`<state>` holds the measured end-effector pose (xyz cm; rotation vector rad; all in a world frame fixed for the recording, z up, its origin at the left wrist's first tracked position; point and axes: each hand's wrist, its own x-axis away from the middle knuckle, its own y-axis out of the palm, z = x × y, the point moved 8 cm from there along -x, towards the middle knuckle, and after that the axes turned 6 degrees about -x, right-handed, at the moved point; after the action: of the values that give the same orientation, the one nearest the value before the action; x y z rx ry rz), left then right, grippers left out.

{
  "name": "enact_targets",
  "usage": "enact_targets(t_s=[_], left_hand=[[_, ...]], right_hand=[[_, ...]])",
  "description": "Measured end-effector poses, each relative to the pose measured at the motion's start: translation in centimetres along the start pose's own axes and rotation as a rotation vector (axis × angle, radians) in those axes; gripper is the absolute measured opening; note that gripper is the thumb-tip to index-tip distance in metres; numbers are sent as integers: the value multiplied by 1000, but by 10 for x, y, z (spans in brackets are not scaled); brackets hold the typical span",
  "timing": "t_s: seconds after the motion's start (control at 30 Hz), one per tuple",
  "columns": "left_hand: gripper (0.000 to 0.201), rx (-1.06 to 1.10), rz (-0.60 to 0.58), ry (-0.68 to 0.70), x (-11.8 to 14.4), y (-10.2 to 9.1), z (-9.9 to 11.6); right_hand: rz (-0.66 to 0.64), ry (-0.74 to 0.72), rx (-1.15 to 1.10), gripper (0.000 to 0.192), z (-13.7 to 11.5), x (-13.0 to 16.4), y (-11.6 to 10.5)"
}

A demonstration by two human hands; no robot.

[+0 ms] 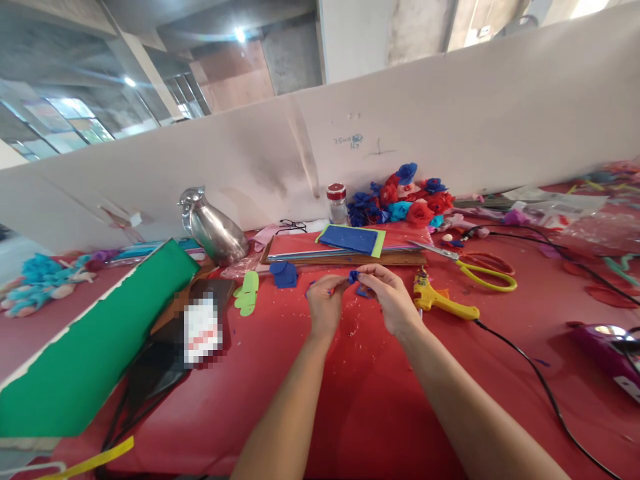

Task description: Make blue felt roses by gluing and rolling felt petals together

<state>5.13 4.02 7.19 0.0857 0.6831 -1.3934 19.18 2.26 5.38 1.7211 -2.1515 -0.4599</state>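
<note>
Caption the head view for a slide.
Both hands, left hand and right hand, pinch a small blue foam piece above a red table.

Polished metal jug [214, 230] shone glossy. Red bench [360, 393] cover looked matt and smooth. Glue gun [443, 301] was yellow plastic.

Both hands over the table [360, 400], near its middle: left hand [325, 307] just left of right hand [393, 300], a small felt piece [354, 275] pinched between them. Glue gun [443, 301] just right of the right hand, scissors [480, 267] behind the gun. Behind the hands, a stack of sheets [350, 243]; behind the stack, a jar [337, 202] against the wall, flowers [400, 200] right of the jar. Jug [213, 230] left of the stack. Roll [95, 340] at far left, a phone [203, 330] just right of it.
</note>
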Motion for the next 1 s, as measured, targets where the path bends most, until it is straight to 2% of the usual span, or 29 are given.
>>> enact_targets(t_s=[0.3, 0.47, 0.83, 1.0], left_hand=[[15, 12, -36, -92, 1, 3, -7], [14, 17, -16, -142, 1, 2, -11], [15, 3, 0, -108, 1, -1, -6], [15, -11, 30, -101, 1, -4, -3]], right_hand=[[25, 5, -61, 23, 7, -3, -5], [35, -23, -37, 23, 1, -1, -4], [-17, 37, -113, 18, 2, 0, 3], [21, 15, -57, 22, 0, 2, 0]])
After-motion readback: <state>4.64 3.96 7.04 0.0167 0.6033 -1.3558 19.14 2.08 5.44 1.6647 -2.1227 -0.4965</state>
